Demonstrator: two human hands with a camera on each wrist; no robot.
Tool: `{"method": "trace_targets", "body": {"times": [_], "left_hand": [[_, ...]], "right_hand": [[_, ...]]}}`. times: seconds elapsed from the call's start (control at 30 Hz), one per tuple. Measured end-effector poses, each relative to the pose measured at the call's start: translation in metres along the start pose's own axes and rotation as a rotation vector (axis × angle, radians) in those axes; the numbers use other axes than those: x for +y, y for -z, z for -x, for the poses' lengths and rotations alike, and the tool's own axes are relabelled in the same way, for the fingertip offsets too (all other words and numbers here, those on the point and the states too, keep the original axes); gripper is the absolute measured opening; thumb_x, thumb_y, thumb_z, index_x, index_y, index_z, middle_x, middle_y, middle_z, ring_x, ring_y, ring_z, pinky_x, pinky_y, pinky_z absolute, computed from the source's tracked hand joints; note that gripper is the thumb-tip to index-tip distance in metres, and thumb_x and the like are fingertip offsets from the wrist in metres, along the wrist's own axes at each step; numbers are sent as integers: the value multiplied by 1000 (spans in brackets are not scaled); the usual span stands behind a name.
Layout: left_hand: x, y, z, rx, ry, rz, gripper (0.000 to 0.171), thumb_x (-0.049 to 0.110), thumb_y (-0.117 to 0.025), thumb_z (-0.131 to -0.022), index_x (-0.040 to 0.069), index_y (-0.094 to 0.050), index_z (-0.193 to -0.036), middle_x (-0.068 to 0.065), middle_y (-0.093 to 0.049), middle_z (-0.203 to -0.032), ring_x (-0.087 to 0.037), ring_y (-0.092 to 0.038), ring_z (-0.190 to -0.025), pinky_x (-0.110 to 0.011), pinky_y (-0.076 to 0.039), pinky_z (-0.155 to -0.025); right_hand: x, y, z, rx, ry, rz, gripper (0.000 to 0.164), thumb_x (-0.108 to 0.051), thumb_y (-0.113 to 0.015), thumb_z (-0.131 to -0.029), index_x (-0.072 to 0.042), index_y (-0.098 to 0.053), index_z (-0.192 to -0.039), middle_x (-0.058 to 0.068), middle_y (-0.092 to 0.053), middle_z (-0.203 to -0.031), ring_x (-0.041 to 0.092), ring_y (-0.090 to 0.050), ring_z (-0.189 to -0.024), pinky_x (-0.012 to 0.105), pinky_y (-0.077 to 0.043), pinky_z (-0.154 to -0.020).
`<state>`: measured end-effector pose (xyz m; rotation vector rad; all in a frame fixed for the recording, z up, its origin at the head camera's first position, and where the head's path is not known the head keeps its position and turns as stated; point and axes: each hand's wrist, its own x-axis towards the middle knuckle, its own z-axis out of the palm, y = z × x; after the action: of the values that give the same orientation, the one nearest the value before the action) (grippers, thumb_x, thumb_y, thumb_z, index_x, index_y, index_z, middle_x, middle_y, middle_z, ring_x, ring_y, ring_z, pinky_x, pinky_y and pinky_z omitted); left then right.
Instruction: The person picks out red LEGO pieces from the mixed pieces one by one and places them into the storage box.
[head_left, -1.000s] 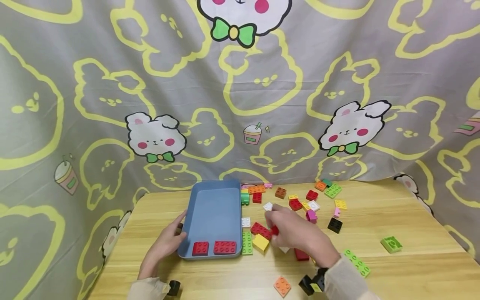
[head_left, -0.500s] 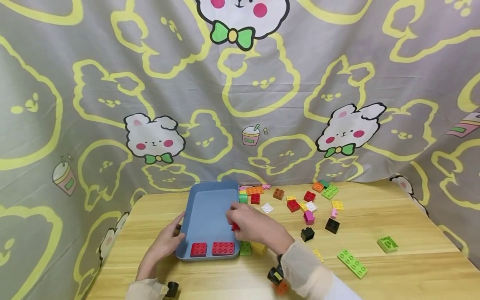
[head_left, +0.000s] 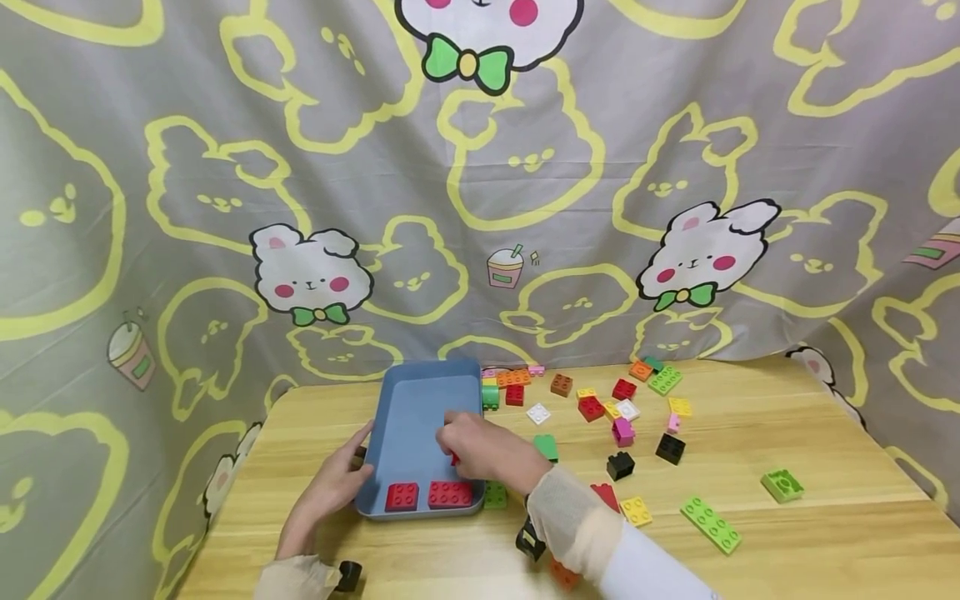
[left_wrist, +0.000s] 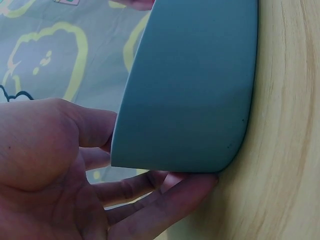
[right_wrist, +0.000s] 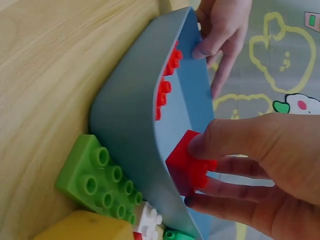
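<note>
Apparently steadied: blue tray [head_left: 411, 412], lower centre of frame.
Left hand [head_left: 335, 483] grips its edge, likely against sliding; right hand [head_left: 483, 448] pinches a red brick [right_wrist: 181, 162] over it.

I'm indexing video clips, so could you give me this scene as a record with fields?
Left hand: pinches the left side wall of a blue rectangular tray
Right hand: holds a red studded plastic brick over the tray
In tray: two red rectangular studded plastic bricks, side by side at the near end
Wood-grain table: loose multicoloured plastic bricks right of the tray, including a black brick and a long lime-green brick
Backdrop: grey cloth with yellow animal outlines
</note>
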<state>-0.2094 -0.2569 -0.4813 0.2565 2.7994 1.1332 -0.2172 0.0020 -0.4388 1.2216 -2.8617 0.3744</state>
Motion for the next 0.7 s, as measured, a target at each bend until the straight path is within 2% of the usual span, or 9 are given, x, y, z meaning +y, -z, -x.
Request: {"method": "trace_targets", "body": {"times": [0.17,0.33,0.53,0.7], "left_hand": [[1,-1,-2,2,7,2,68,-5,-55,-90,0,-30,-153,-26,-57,-112,-32,-56,-95,-44,-52,-75],[1,-2,-3,4,0,4,69,-5,-54,-90,0,-30,-154,-26,-57,-112,-32,-56,-95,-44,-52,-75],[1,-2,-3,6,8,7,69,-5,-55,-89,0,-31,-153,-25,-57,-110,-31,-56,-92,-42,-52,-72],[0,-2,-2,7,2,13,68,-6,-54,-90,-1,-30,-153,-26,-57,-110,-32,-56,-93,-42,-52,-72]], "right_hand": [[0,-5,-2,-6,2,7,23,3,-74,-72,-13,-58,-64,-3,-46,-73,11,-43,-63,19,-38,-52],[-2,-6,-4,-33,-10,42,29,2,-72,-76,-15,-53,-61,-2,-48,-70,11,-44,-61,19,-38,-52],[-6,-9,-7,-69,-28,70,25,2,-70,-80,-14,-60,-64,-2,-51,-70,10,-46,-62,20,-42,-53],[-8,-12,-8,-88,-49,57,13,0,-72,-80,-11,-68,-74,-2,-53,-73,11,-48,-64,21,-44,-56]]}}
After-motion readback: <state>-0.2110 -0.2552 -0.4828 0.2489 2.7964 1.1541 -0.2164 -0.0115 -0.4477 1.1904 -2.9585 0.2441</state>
